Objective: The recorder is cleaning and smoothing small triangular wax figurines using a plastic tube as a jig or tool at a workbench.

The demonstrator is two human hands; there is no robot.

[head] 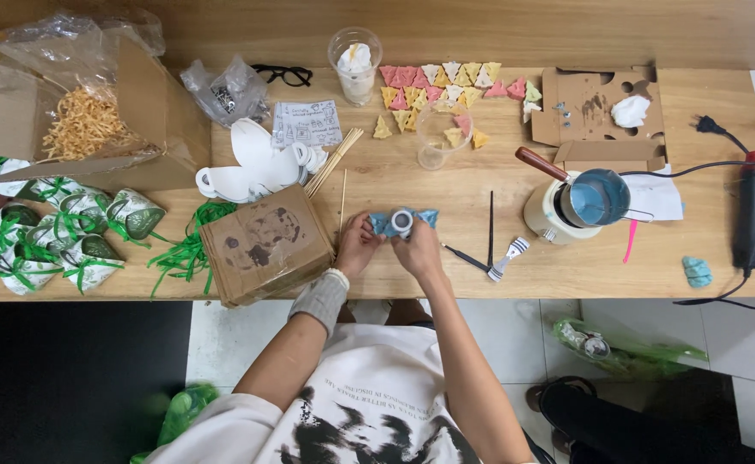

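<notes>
Both hands meet at the front edge of the bench (480, 185). The left hand (356, 245) and the right hand (418, 247) each grip a side of a small blue mould (403, 222) with a pale round piece at its middle, fingers curled tight around it. A cardboard box (265, 243) sits just left of the left hand. To the right lie tweezers (479, 249), then a pot (596, 198) of blue liquid.
</notes>
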